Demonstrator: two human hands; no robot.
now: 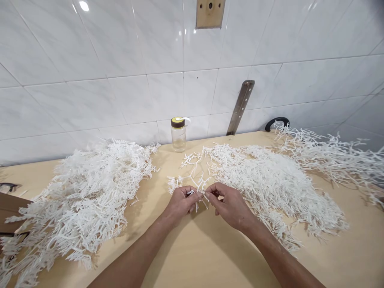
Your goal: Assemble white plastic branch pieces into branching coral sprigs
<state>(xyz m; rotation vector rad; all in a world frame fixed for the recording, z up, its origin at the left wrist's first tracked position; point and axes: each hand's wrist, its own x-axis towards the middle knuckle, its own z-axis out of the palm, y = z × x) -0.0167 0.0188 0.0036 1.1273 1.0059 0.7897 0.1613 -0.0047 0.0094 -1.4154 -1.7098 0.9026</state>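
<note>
White branching plastic pieces (196, 180) lie in the middle of the table, their near ends between my hands. My left hand (183, 201) is closed in a pinch on the stem of a branching piece. Close to its right, my right hand (223, 201) pinches a thin white tip of the branches, its fingers curled together. A large heap of white sprigs (99, 196) lies to the left of my hands. Another wide heap of small white sprigs (270, 180) lies to the right, close to my right hand and forearm.
Near the wall on the light wooden table (192, 256) stands a clear bottle (178, 138) with a dark and yellow lid. A metal ruler-like strip (241, 108) leans on the tiles. Behind the right heap are a black curved handle (277, 122) and long white branches (333, 154). A brown box (12, 212) is far left.
</note>
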